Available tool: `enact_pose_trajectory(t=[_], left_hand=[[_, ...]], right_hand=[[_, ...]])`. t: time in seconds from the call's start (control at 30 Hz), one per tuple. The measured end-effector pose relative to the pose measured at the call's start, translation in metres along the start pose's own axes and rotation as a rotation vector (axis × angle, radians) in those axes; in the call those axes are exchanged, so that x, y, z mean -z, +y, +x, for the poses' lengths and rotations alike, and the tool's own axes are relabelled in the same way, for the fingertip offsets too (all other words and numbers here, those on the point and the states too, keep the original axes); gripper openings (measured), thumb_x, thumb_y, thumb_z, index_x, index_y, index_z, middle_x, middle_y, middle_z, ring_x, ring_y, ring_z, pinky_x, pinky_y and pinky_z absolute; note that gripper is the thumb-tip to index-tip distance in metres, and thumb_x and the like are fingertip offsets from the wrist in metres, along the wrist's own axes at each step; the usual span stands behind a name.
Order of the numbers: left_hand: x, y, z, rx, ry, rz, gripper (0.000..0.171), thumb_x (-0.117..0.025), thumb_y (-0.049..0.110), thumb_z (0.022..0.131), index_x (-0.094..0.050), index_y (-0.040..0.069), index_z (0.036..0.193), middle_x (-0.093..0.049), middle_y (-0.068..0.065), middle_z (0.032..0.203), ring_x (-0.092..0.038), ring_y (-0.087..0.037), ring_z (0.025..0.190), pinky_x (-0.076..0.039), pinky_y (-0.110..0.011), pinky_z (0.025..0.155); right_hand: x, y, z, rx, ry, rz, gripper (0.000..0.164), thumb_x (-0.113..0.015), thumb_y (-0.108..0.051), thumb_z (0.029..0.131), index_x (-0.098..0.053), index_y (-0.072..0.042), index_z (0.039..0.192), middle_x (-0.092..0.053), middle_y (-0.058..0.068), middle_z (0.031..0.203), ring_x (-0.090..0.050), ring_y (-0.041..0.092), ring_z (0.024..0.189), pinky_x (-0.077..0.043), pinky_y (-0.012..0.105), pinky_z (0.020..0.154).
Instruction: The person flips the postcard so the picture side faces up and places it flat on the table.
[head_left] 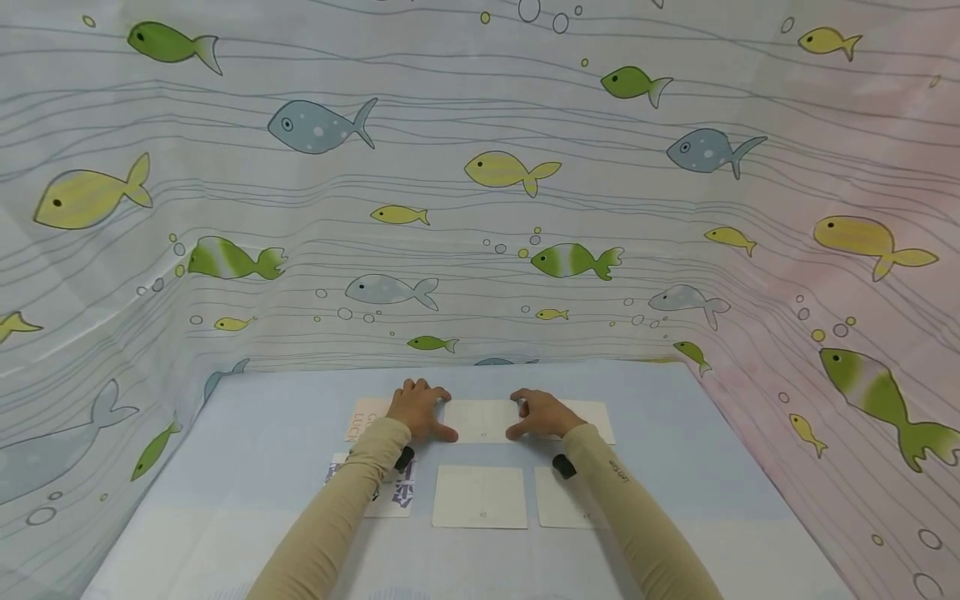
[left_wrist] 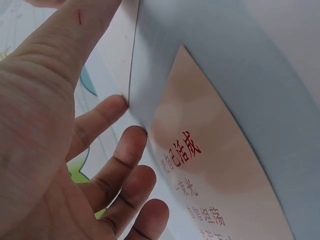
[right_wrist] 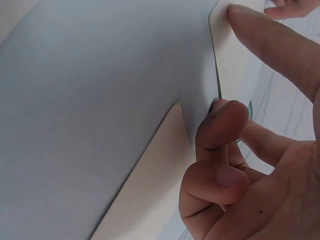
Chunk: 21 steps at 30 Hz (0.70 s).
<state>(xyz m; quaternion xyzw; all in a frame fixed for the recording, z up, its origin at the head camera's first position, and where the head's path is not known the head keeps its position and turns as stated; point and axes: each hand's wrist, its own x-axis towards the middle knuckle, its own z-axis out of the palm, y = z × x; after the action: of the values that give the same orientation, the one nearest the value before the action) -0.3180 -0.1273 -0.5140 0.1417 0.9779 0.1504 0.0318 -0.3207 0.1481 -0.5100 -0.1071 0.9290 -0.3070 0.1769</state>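
A blank cream card (head_left: 482, 422) lies in the middle of the far row, between both hands. My left hand (head_left: 415, 410) is at its left end, with thumb and forefinger spread toward the two corners there. The other left fingers extend loosely above a pink card (left_wrist: 200, 105) with red writing. At the right end is my right hand (head_left: 543, 415). Its thumb (right_wrist: 260, 37) touches the blank card's face near a corner, and its other fingers bend loosely by the edge. Partly under that hand in the head view lies another blank card (head_left: 600, 422).
Closer to me is a second row: a card with purple print (head_left: 401, 500), partly behind the left sleeve, a blank card (head_left: 480, 498) and another blank card (head_left: 562, 507) beside the right forearm. A fish-patterned curtain (head_left: 480, 250) encloses the pale table (head_left: 675, 467) at back and sides.
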Motion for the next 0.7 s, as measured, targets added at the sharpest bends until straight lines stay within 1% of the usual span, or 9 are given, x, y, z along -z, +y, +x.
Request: enact_pose_trajectory(t=[0.07,0.17,0.27,0.37,0.47,0.53,0.6,0.67,0.7], left_hand=[[0.001,0.000,-0.001,0.000,-0.003,-0.001,0.079,-0.092,0.057,0.062,-0.068,0.021,0.129,-0.057,-0.013,0.118,-0.047,-0.034,0.111,-0.039,-0.052,0.098],[0.002,0.000,-0.003,-0.006,-0.004,-0.008,0.079,-0.092,0.056,0.063,-0.068,0.020,0.129,-0.057,-0.013,0.119,-0.047,-0.034,0.111,-0.039,-0.052,0.098],[0.003,0.001,-0.004,-0.005,-0.005,-0.024,0.083,-0.092,0.055,0.065,-0.064,0.018,0.134,-0.058,-0.014,0.122,-0.048,-0.036,0.113,-0.039,-0.054,0.099],[0.002,0.001,-0.004,0.008,0.000,-0.051,0.089,-0.091,0.053,0.068,-0.058,0.016,0.141,-0.059,-0.014,0.124,-0.049,-0.037,0.116,-0.038,-0.055,0.103],[-0.001,0.001,-0.002,0.033,0.015,-0.102,0.090,-0.090,0.049,0.071,-0.054,0.011,0.145,-0.062,-0.009,0.118,-0.052,-0.034,0.113,-0.039,-0.053,0.104],[-0.004,-0.001,-0.001,0.052,0.033,-0.149,0.085,-0.089,0.045,0.074,-0.055,0.008,0.143,-0.064,-0.005,0.108,-0.055,-0.029,0.104,-0.044,-0.049,0.098],[-0.006,-0.003,0.000,0.078,0.041,-0.207,0.078,-0.087,0.041,0.077,-0.057,0.008,0.141,-0.063,-0.001,0.098,-0.057,-0.024,0.093,-0.048,-0.044,0.087],[-0.006,-0.004,0.000,0.101,0.046,-0.259,0.068,-0.085,0.037,0.081,-0.060,0.008,0.137,-0.063,0.002,0.090,-0.058,-0.019,0.082,-0.049,-0.038,0.075],[-0.005,-0.003,-0.001,0.116,0.045,-0.285,0.064,-0.083,0.036,0.082,-0.061,0.009,0.136,-0.063,0.003,0.088,-0.057,-0.017,0.078,-0.048,-0.036,0.071]], right_hand=[[-0.001,0.001,0.001,-0.008,0.006,0.007,0.078,-0.090,-0.027,0.078,-0.052,-0.008,0.144,-0.058,0.002,0.099,-0.054,0.018,0.086,-0.046,0.034,0.076],[-0.001,0.003,0.003,-0.007,0.004,0.046,0.077,-0.090,-0.024,0.078,-0.052,-0.008,0.142,-0.057,0.004,0.100,-0.054,0.018,0.084,-0.046,0.033,0.072],[-0.002,0.003,0.002,-0.001,0.008,0.081,0.076,-0.090,-0.021,0.078,-0.050,-0.007,0.142,-0.056,0.006,0.100,-0.054,0.019,0.081,-0.045,0.032,0.068],[-0.002,0.002,0.000,0.011,0.025,0.091,0.077,-0.090,-0.019,0.078,-0.048,-0.007,0.141,-0.056,0.006,0.098,-0.053,0.019,0.079,-0.044,0.033,0.070],[-0.003,0.001,-0.003,0.028,0.051,0.090,0.076,-0.090,-0.019,0.078,-0.047,-0.008,0.141,-0.056,0.007,0.097,-0.053,0.019,0.079,-0.044,0.034,0.073],[-0.004,0.000,-0.005,0.042,0.068,0.092,0.076,-0.090,-0.018,0.079,-0.046,-0.008,0.141,-0.057,0.008,0.096,-0.053,0.019,0.078,-0.044,0.035,0.073],[-0.005,0.000,-0.007,0.051,0.086,0.094,0.077,-0.090,-0.016,0.078,-0.046,-0.009,0.141,-0.058,0.008,0.096,-0.054,0.019,0.076,-0.044,0.035,0.072],[-0.006,-0.001,-0.009,0.056,0.106,0.093,0.078,-0.090,-0.015,0.078,-0.045,-0.009,0.141,-0.058,0.009,0.096,-0.054,0.020,0.074,-0.045,0.035,0.071],[-0.007,-0.001,-0.010,0.056,0.116,0.092,0.079,-0.090,-0.015,0.077,-0.045,-0.010,0.141,-0.058,0.008,0.096,-0.055,0.019,0.074,-0.045,0.035,0.070]])
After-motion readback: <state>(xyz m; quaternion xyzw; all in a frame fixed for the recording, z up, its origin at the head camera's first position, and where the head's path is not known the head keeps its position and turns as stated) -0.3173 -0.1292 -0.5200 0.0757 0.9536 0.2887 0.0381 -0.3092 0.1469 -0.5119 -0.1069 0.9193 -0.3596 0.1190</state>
